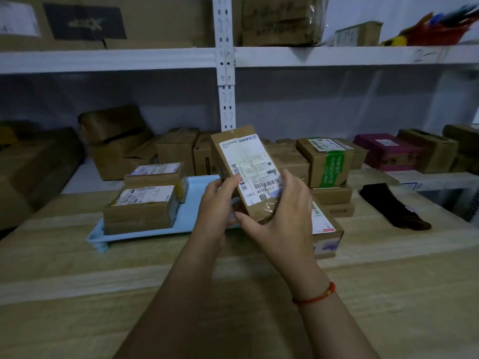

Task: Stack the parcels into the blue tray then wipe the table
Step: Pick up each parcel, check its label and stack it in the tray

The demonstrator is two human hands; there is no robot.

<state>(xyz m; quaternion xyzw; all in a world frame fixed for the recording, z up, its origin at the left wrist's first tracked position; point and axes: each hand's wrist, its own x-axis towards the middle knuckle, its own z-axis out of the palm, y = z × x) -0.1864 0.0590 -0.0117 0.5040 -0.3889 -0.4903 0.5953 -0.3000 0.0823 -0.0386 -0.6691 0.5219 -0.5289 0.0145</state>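
Observation:
Both hands hold a brown cardboard parcel [246,167] with a white shipping label, tilted up above the table. My left hand [216,206] grips its left edge; my right hand [282,211] curls round its lower right side. Just behind and left lies the light blue tray [197,203], with two labelled parcels on it: one at the front [141,209] and one behind it [155,174]. To the right, a parcel [325,229] sits on the table partly hidden by my right hand. Further back stands a stack topped by a green-taped box [326,161].
A dark cloth [394,206] lies on the wooden table [103,294] at the right. White metal shelving [225,60] behind holds many cardboard boxes, including a purple box [386,151] at the right.

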